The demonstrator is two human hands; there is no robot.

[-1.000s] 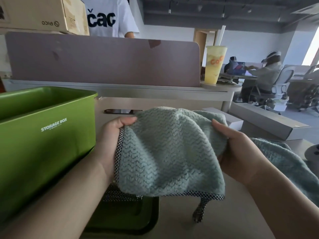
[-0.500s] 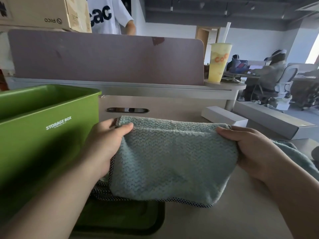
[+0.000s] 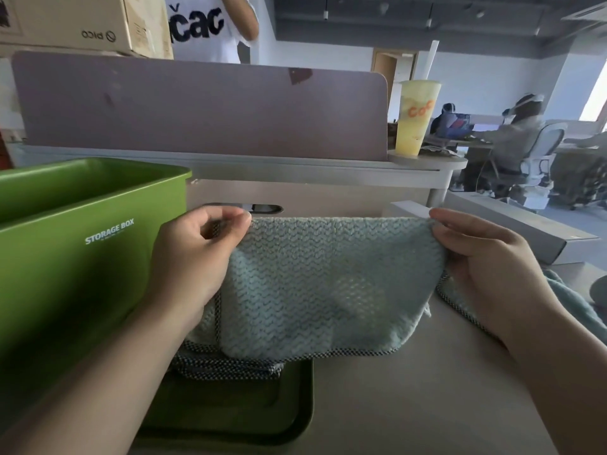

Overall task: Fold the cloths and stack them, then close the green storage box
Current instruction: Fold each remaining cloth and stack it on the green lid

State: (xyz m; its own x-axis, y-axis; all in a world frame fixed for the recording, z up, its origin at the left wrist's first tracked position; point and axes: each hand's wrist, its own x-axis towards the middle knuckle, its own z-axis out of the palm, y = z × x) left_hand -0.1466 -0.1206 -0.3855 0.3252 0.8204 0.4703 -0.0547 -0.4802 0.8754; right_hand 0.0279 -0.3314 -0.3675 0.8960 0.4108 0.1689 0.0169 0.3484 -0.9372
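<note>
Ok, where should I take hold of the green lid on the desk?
Best by its right rim, from the right: the lid lies flat, the storage box blocks its left side and folded cloths cover its far end.

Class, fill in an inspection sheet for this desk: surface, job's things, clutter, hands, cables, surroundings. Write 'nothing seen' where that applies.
Surface: beige desk.
Job's things: pale green cloth held up off the desk; green storage box open at left; green lid flat on the desk beside it; second cloth lying at right.
Clutter: yellow cup with straw on the raised shelf; white box and long grey box behind the cloth.
Hands: left hand pinches the cloth's top left corner; right hand grips its top right corner.
Cables: nothing seen.
Surroundings: mauve partition; person in white T-shirt behind it; seated person further off.
</note>
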